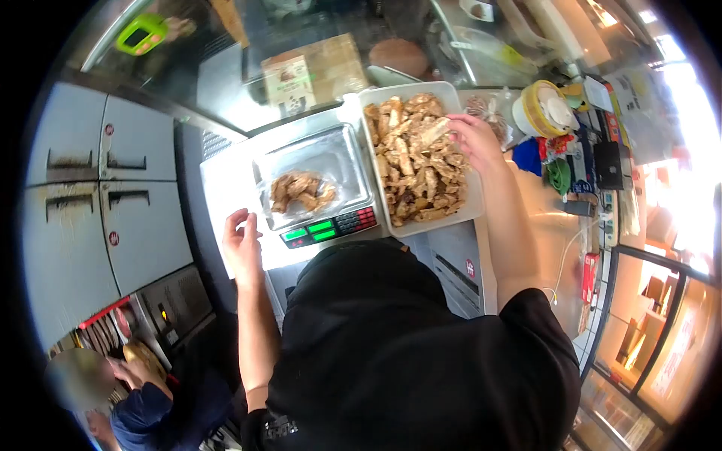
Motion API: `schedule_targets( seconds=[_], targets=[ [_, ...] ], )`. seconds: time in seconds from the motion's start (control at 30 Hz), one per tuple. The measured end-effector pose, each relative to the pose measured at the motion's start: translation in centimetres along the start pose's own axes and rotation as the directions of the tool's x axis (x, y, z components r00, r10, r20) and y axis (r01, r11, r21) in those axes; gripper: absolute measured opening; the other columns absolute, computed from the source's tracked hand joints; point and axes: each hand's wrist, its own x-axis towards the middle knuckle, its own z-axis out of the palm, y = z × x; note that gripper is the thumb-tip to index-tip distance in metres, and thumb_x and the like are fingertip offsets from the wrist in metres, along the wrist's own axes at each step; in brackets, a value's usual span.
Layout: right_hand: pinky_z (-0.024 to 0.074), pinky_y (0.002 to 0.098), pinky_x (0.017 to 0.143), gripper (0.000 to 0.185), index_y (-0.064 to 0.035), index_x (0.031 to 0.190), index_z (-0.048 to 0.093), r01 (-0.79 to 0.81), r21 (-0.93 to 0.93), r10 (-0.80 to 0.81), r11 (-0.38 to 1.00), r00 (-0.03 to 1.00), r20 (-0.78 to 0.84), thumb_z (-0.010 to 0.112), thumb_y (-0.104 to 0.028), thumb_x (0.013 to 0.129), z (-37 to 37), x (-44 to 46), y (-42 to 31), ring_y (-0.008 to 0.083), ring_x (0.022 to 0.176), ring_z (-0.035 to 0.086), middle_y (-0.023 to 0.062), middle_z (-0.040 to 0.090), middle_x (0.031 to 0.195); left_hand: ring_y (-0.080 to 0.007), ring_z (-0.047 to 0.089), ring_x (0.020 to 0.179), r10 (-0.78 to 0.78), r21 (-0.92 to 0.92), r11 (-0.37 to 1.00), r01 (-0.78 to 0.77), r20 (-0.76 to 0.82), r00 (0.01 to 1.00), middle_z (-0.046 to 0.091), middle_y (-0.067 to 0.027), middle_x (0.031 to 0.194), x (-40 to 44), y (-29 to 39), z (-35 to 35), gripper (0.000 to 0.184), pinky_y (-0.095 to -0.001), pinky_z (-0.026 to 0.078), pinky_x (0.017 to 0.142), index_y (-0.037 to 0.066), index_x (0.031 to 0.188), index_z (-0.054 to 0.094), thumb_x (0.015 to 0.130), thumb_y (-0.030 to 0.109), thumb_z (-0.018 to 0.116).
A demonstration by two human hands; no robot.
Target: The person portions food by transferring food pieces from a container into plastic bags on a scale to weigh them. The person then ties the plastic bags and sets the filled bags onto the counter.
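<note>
My right hand [474,140] is closed on a pale brown meat piece [435,134] over the right side of a white tub [471,216]. Brown meat pieces [410,169] fill that tub. To its left is a digital scale [329,228] with green displays and a metal pan [342,150]. A clear plastic bag holding several meat pieces [301,192] lies on the pan. My left hand [242,239] hovers just left of the scale, fingers curled; whether they hold anything is too small to tell.
Behind the scale stands a glass panel with a cardboard box [338,64] beyond it. A yellow-rimmed tub [535,109] and small packets stand at right. Grey cabinets [139,143] line the left. Another person [143,391] is at lower left.
</note>
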Motion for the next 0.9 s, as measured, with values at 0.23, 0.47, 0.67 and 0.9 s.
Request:
schedule_targets(
  seconds=[0.23, 0.47, 0.67, 0.9],
  targets=[
    [0.0508, 0.02, 0.06, 0.027, 0.0033, 0.119, 0.067, 0.001, 0.06, -0.021, 0.998, 0.944, 0.329, 0.068, -0.006, 0.094, 12.1, -6.3, -1.7, 0.0118, 0.078, 0.066, 0.0113, 0.071, 0.103, -0.0079, 0.059, 0.07, 0.019, -0.014, 1.0, -0.018, 0.045, 0.999, 0.07, -0.0063, 0.098, 0.4, -0.1, -0.1, 0.027, -0.0235, 0.048, 0.061, -0.003, 0.117, 0.065, 0.096, 0.014, 0.069],
    [0.0572, 0.0277, 0.067, 0.028, 0.0051, 0.118, 0.066, 0.256, -0.242, -0.16, 0.936, 0.921, 0.356, 0.069, -0.008, 0.093, 23.4, -8.2, 3.8, 0.0168, 0.073, 0.072, 0.0158, 0.074, 0.103, -0.0061, 0.056, 0.067, 0.082, -0.084, 0.993, -0.077, 0.065, 0.994, 0.067, -0.0025, 0.084, 0.5, -1.3, -0.4, 0.028, -0.0216, 0.042, 0.055, 0.003, 0.118, 0.066, 0.096, 0.019, 0.07],
    [0.0578, 0.0348, 0.064, 0.041, 0.0011, 0.126, 0.065, 0.433, -0.681, -0.227, 0.591, 0.899, 0.375, 0.073, -0.017, 0.091, 22.9, -7.5, 7.0, 0.0212, 0.065, 0.074, 0.0199, 0.074, 0.105, -0.0082, 0.059, 0.07, 0.14, -0.074, 0.988, -0.132, 0.106, 0.984, 0.071, -0.0051, 0.099, 0.2, -1.9, -0.9, 0.027, -0.0233, 0.046, 0.06, 0.001, 0.117, 0.066, 0.096, 0.016, 0.07],
    [0.0579, 0.0355, 0.067, 0.042, -0.0013, 0.128, 0.064, 0.498, -0.693, -0.274, 0.521, 0.867, 0.416, 0.073, -0.02, 0.091, 21.9, -7.9, 7.0, 0.0207, 0.063, 0.073, 0.0181, 0.074, 0.111, -0.0069, 0.057, 0.07, 0.133, -0.043, 0.991, -0.129, 0.137, 0.982, 0.068, -0.0039, 0.084, -0.2, -1.3, -0.4, 0.024, -0.0222, 0.044, 0.06, -0.001, 0.116, 0.066, 0.095, 0.012, 0.069]
  ],
)
